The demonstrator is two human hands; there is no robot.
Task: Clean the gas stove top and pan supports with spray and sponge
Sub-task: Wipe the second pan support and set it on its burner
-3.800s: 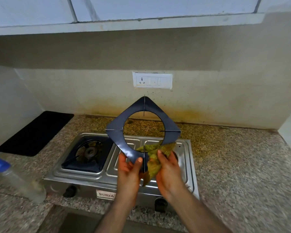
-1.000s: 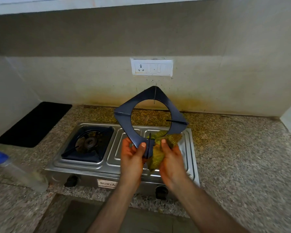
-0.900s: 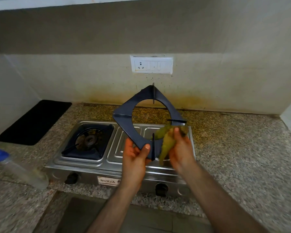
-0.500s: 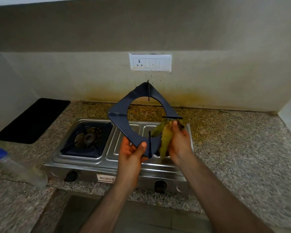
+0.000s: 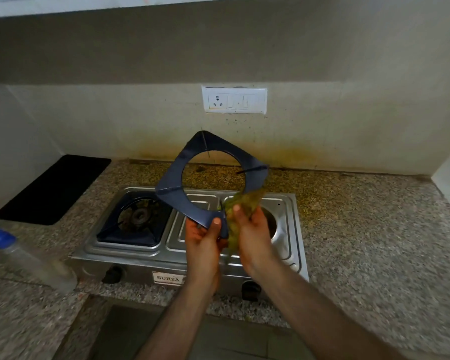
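Gripping lower corner of dark blue pan support (image 5: 213,175), left hand (image 5: 203,237) holds it tilted above stove (image 5: 192,258), thumb on top. Right hand (image 5: 252,229) pinches green-yellow sponge (image 5: 242,203) against support's edge at 4 o'clock. Second pan support (image 5: 130,219) seated on left burner at 9 o'clock. Spray bottle (image 5: 24,255) lies on granite counter (image 5: 374,242), far 8 o'clock. Switch plate (image 5: 234,100) on wall, 12 o'clock.
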